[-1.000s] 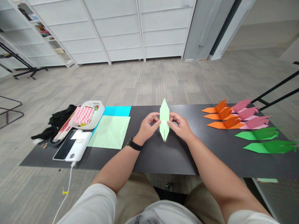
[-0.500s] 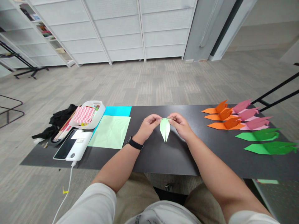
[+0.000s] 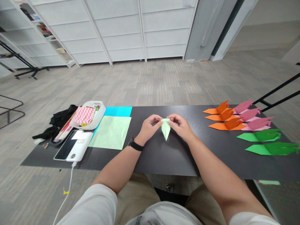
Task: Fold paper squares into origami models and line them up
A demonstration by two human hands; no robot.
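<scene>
A pale green folded paper piece [image 3: 166,128] lies on the black table [image 3: 164,156], its point toward me. My left hand [image 3: 150,125] pinches its upper left edge, fingers curled. My right hand [image 3: 180,125] pinches the upper right edge in the same way. Both hands rest on the tabletop at the middle. A black watch sits on my left wrist.
Pale green sheet [image 3: 110,132] over a cyan sheet [image 3: 118,111] lies left. A white basket [image 3: 87,115], a phone on a white power bank [image 3: 72,148] and black cloth [image 3: 61,116] sit further left. Folded orange [image 3: 222,116], pink [image 3: 250,116] and green cranes [image 3: 264,140] line the right.
The tall upper point of the green piece has been folded down toward me, so the piece is now short. Both hands stayed at its top edge.
</scene>
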